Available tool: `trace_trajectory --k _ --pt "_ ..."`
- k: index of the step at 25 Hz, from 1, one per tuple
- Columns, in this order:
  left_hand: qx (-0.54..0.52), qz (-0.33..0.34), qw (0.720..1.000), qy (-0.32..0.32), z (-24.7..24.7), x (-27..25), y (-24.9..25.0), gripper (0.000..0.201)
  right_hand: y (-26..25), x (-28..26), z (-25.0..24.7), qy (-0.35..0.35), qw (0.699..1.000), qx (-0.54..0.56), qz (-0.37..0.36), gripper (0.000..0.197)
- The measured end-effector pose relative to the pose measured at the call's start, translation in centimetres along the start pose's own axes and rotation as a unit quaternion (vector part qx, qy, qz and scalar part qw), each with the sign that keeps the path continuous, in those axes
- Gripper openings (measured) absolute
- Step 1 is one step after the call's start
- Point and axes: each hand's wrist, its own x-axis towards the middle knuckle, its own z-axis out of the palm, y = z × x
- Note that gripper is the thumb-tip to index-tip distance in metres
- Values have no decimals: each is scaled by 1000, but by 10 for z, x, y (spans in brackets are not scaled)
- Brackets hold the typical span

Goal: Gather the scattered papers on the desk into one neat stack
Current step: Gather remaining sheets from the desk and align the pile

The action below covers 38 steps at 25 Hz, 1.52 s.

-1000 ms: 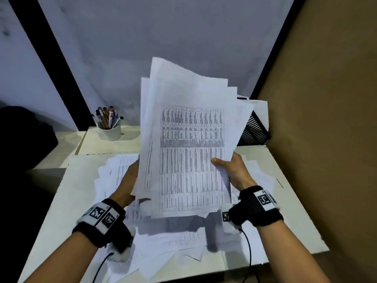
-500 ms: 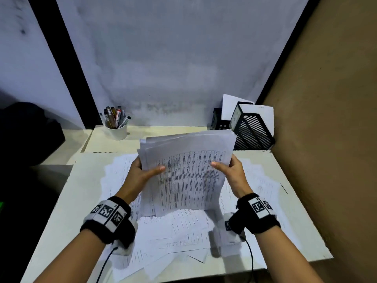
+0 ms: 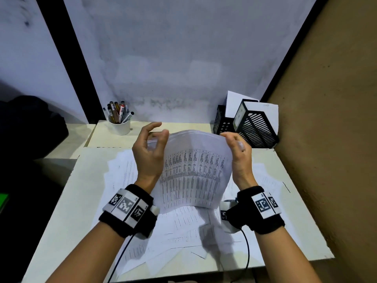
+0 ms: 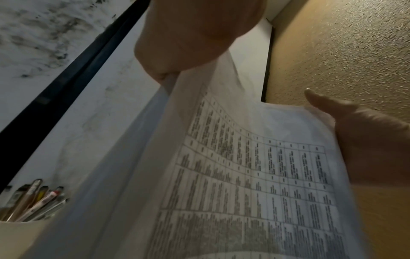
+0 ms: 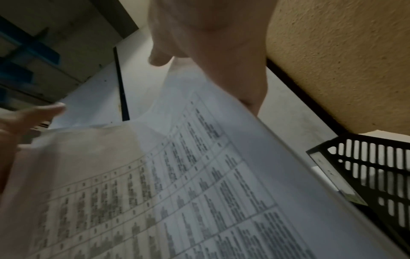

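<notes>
You've got the bundle of papers (image 3: 193, 172) standing between both hands, long axis running top to bottom, bottom edge down on the loose sheets (image 3: 183, 227) spread over the surface (image 3: 61, 211). Left hand (image 3: 148, 155) pinches the upper left corner, fingers curled; right hand (image 3: 238, 156) cups the upper right edge. One bundle, maybe a dozen loose sheets; too overlapped to count.

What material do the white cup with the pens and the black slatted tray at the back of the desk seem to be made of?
White cup: a smooth, opaque, plain wall with a soft sheen, so probably glazed ceramic or plastic; the pictures do not settle which.
Black slatted tray: thin, even bars with regular slots and a matte black surface, which looks like moulded plastic, though painted metal is possible.
</notes>
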Motion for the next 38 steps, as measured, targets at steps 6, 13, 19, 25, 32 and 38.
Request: trace_trajectory --k 6,13,19,25,32,38 --pt "-14 -34 999 25 6 0 -1 42 5 0 6 92 995 30 -5 34" --pt "-22 -58 997 36 7 1 0 19 2 4 5 121 993 3 -4 16" --pt "-51 -14 996 -68 -18 -12 -32 79 29 0 -23 -16 999 -10 50 80" --pt "25 -221 968 -114 -35 -23 -59 10 66 -26 -22 -4 985 -102 139 14" --pt "7 -183 970 -158 -48 -28 -58 74 70 -45 -21 -41 990 -68 118 94" --pt "3 -199 967 -160 -45 -29 -62 84 62 -39 -6 -9 994 -52 100 100"
